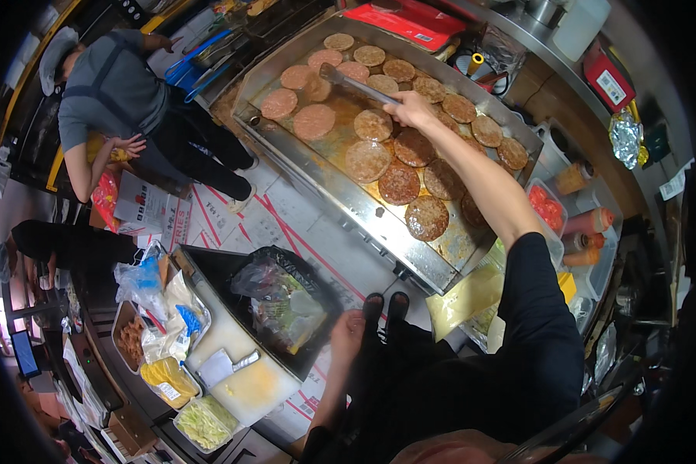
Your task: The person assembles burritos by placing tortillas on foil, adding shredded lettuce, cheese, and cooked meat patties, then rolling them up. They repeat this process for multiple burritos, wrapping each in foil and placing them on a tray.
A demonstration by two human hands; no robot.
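Observation:
My right hand is closed round long metal tongs, stretched out over a flat griddle. Their dark far end is above a pinkish patty. Several paler patties lie toward the griddle's far left. Browned patties cover its middle and right, glistening with grease. My left hand hangs low by my body with its fingers curled in and nothing visible in it. Beside it stands a bin lined with a black bag, holding crumpled clear plastic.
A cleaver lies on a white cutting board, near sliced cheese and shredded lettuce. Sauce bottles and a tub of tomatoes stand right of the griddle. A co-worker stands at the far left beside cardboard boxes.

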